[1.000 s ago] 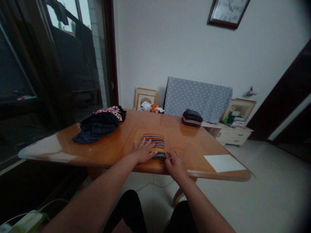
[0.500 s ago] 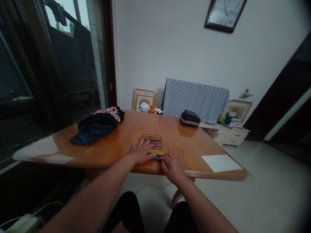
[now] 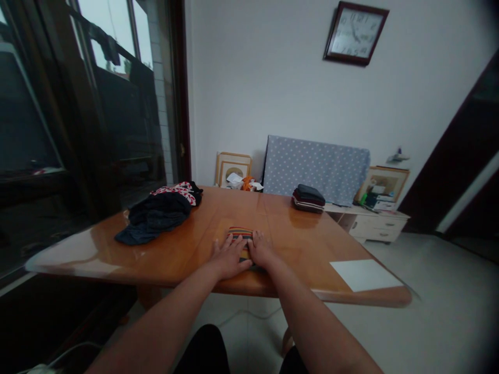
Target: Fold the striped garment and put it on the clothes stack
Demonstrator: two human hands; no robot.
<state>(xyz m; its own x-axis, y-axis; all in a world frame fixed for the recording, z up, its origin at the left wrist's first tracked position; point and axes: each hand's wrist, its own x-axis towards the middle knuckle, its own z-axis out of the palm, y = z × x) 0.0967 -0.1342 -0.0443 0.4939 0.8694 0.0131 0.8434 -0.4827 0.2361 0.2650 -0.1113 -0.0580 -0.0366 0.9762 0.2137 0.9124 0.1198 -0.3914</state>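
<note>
Both hands lie flat, side by side, on a small folded striped cloth (image 3: 240, 235) near the person's edge of the wooden table (image 3: 183, 244). The left hand (image 3: 228, 255) rests palm down with its fingers spread and pointing away from the body, covering the cloth's left half; nothing is pinched or gripped. The right hand (image 3: 260, 249) lies just beside it, touching or nearly so, also palm down with fingers extended and grasping nothing, over the cloth's right half. Only the far strip of the cloth shows beyond the fingertips, along with a thin slice between the two hands, so most of it sits directly beneath the palms. From that strip, the fold appears to run left to right, across the line of the fingers, though its full outline is hidden and this cannot be told for sure. Neither hand is nearer than the other: both press on it equally, meeting roughly over its middle. Well beyond the left hand and off to its left sits a loose heap of dark clothes (image 3: 156, 215) with a red-and-white piece on top. Far ahead of the right hand and to its right stands a neat folded stack (image 3: 309, 198), and a white sheet (image 3: 364, 274) lies well to its right, near the table's edge.
</note>
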